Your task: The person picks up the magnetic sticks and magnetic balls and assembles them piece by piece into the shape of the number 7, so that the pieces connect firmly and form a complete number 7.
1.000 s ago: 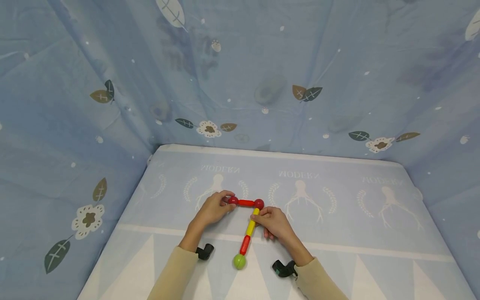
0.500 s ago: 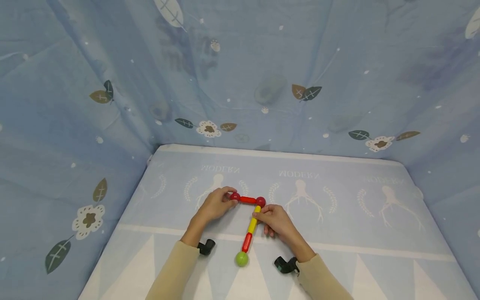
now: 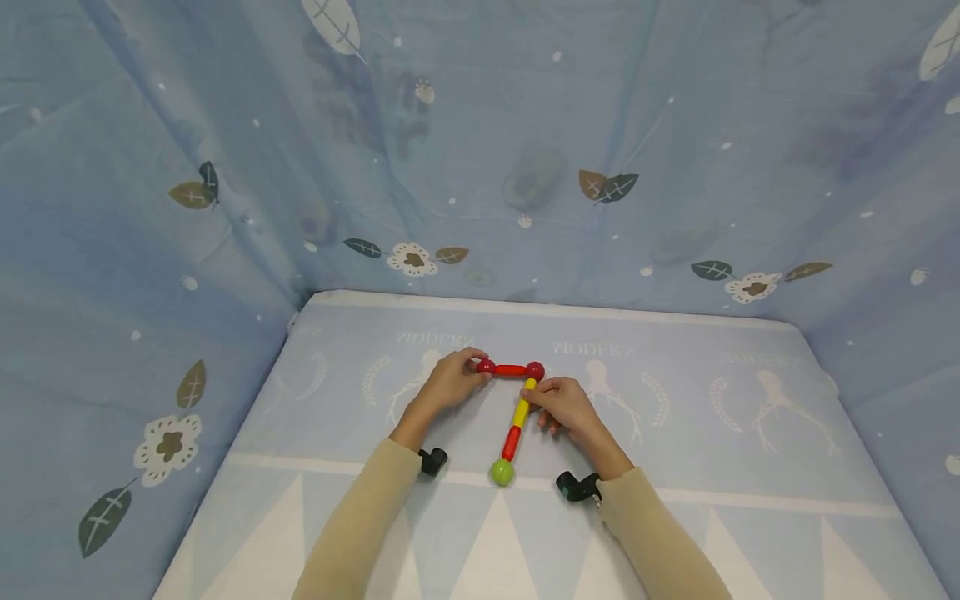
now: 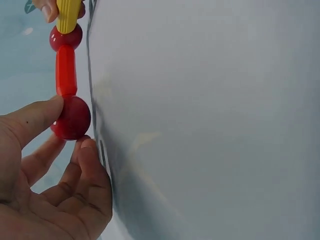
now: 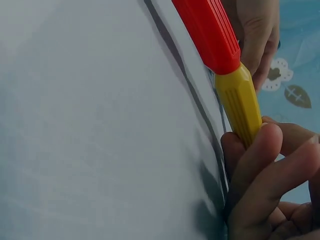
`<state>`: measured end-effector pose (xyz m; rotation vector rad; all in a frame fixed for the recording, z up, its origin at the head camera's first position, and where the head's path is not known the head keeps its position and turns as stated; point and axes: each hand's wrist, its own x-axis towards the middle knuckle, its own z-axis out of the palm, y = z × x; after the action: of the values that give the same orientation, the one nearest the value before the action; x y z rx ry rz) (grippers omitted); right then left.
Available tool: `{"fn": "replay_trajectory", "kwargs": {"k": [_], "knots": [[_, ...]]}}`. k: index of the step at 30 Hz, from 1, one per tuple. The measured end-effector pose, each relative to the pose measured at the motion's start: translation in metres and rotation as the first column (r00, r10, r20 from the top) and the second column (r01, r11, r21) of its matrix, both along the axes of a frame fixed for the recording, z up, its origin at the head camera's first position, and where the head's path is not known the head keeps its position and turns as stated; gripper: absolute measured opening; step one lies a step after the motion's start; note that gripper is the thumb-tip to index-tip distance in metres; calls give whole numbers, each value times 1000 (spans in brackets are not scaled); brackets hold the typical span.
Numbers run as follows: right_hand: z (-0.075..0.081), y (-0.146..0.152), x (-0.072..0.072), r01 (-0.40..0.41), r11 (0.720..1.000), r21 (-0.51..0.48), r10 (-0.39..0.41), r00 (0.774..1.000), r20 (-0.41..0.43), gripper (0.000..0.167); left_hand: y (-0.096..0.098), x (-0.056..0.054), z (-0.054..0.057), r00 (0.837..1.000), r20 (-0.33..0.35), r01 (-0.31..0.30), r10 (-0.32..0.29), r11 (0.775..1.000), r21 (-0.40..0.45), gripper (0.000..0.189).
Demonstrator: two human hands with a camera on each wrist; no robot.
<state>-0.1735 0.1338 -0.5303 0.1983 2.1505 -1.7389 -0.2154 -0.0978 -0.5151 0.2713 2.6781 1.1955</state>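
My left hand [image 3: 452, 380] pinches a dark red ball [image 4: 73, 119] between thumb and fingers. From that ball a red rod [image 4: 66, 70] runs to a second dark red ball [image 3: 535, 370]. A yellow rod [image 3: 524, 402] joins this second ball, and my right hand [image 3: 564, 404] pinches it near that end. Another red rod [image 3: 512, 443] continues in line from the yellow one, with a green ball [image 3: 502, 472] on its near end. Together the pieces make one bent chain of balls and rods. In the right wrist view my fingers cover the far end of the yellow rod.
The table [image 3: 667, 533] has a pale blue and white patterned cover. Blue printed curtains [image 3: 480, 150] stand behind it and at both sides. A small black device [image 3: 577, 487] sits at my right wrist, and a similar black one [image 3: 432, 462] at my left.
Both hands have moved forward and a little to the right, carrying the chain of rods and balls with them. The green ball has shifted the same way. Both grips look unchanged.
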Motion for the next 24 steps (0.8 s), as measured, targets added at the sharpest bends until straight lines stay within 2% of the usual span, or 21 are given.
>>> {"fn": "replay_trajectory", "kwargs": {"k": [4,9,24], "knots": [[-1,2,-9,11,1000,15,-11,1000,13,32,5,-10,-3,1000,5,-9,9,1000,3,38],[-3,3,-12,14,999,51,-15,1000,23,35,7,-15,-6,1000,19,-15,15,1000,9,38],[-5,2,-9,31,997,68,-32,999,14,40,8,-14,-10,999,24,-31,31,999,20,38]]}}
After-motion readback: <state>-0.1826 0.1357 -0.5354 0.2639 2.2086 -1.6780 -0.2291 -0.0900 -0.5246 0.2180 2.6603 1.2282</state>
